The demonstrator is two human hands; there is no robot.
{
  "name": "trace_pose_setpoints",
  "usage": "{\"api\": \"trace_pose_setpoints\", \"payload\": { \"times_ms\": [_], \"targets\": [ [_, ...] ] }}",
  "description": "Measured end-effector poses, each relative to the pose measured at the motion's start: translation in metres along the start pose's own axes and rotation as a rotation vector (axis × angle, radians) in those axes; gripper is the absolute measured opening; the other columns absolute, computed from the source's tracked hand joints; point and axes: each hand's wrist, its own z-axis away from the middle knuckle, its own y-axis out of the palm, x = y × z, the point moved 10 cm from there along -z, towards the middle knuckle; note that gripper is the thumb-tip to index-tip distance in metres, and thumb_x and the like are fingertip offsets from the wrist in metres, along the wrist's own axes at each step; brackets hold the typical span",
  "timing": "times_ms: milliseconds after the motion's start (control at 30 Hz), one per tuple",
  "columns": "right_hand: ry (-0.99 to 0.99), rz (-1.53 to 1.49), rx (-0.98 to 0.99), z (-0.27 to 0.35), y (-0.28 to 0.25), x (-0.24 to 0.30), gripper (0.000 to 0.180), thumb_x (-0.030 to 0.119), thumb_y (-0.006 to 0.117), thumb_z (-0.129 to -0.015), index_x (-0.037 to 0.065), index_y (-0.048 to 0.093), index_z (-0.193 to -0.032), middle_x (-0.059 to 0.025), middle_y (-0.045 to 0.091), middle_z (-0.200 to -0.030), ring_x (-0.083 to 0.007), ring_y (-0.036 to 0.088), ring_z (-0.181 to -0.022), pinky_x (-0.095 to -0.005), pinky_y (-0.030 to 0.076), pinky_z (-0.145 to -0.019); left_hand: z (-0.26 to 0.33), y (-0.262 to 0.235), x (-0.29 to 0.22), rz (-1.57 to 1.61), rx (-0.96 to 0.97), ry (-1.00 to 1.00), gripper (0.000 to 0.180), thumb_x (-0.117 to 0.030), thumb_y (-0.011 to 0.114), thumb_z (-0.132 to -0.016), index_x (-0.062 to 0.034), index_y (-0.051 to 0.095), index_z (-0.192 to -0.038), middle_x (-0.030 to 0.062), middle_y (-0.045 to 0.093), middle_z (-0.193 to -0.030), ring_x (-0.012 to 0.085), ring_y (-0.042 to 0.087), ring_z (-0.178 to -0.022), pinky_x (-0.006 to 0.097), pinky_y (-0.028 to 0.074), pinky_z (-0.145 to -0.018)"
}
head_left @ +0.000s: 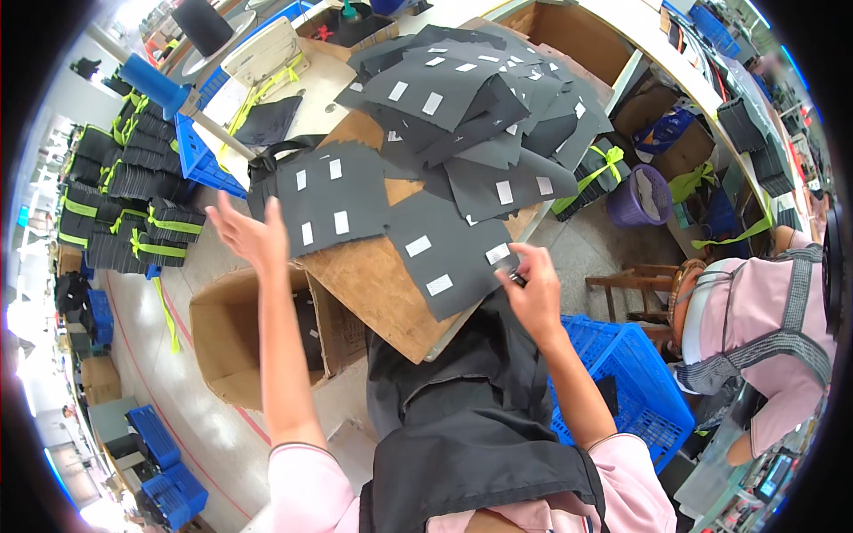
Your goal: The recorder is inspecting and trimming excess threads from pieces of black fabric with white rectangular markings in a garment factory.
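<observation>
A: What does your left hand [251, 235] show, starting from the left?

B: It hangs released, fingers spread and empty, above the open cardboard box [258, 342]; just beside it lies a black fabric piece with four white patches [330, 197], flat on the brown board [382, 284], its near edge reaching the board's corner over the box.

A: And the piece you are working on?

B: The dark grey fabric piece [444, 253] lies flat at the board's near edge, right of centre; it is an irregular panel, matte, with three small white rectangular labels on it; one corner sits under your right hand [533, 289].

A: How does that hand stand?

B: You pinch a small dark object at the piece's right corner between thumb and fingers; I cannot tell what the object is.

A: Behind and to the right?

B: A heap of like black pieces [480, 98] covers the table's far side; a blue plastic crate [635, 373] stands by your right elbow; another person in a pink top [764, 320] sits further right.
</observation>
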Motion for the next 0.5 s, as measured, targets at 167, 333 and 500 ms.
{"api": "trace_pose_setpoints", "payload": {
  "times_ms": [167, 333, 500],
  "targets": [
    [0.268, -0.173, -0.030, 0.004, 0.019, -0.087, 0.026, 0.006, 0.069, -0.076, 0.003, 0.055, -0.098, -0.0025, 0.053, -0.075, -0.0132, 0.053, -0.065, -0.0280, 0.043, -0.058, 0.126, 0.037, -0.087, 0.209, 0.446, 0.343, 0.075, -0.012, 0.073, -0.070, -0.0100, 0.036, -0.136, 0.0210, 0.018, -0.146, 0.0364, 0.018, -0.135, 0.047, 0.017, -0.108],
    [0.631, -0.975, 0.258, 0.034, 0.045, -0.061, 0.020, 0.003, 0.062, -0.081, 0.002, 0.058, -0.100, 0.0022, 0.059, -0.084, -0.0042, 0.053, -0.076, -0.0181, 0.043, -0.065, 0.169, 0.034, -0.115, 0.397, 0.562, 0.350, 0.074, -0.023, 0.071, -0.075, -0.0039, 0.034, -0.136, 0.0208, 0.018, -0.147, 0.0362, 0.019, -0.135, 0.046, 0.020, -0.108],
    [0.513, -0.846, 0.599, 0.042, 0.006, -0.014, 0.022, 0.004, 0.059, -0.082, 0.000, 0.063, -0.104, 0.0020, 0.060, -0.080, -0.0019, 0.052, -0.067, -0.0169, 0.041, -0.058, 0.172, 0.055, -0.127, 0.732, 1.006, 0.120, 0.085, -0.038, 0.072, -0.075, 0.0020, 0.031, -0.137, 0.0194, 0.037, -0.139, 0.0283, 0.038, -0.128, 0.037, 0.030, -0.105]
  ]
}}
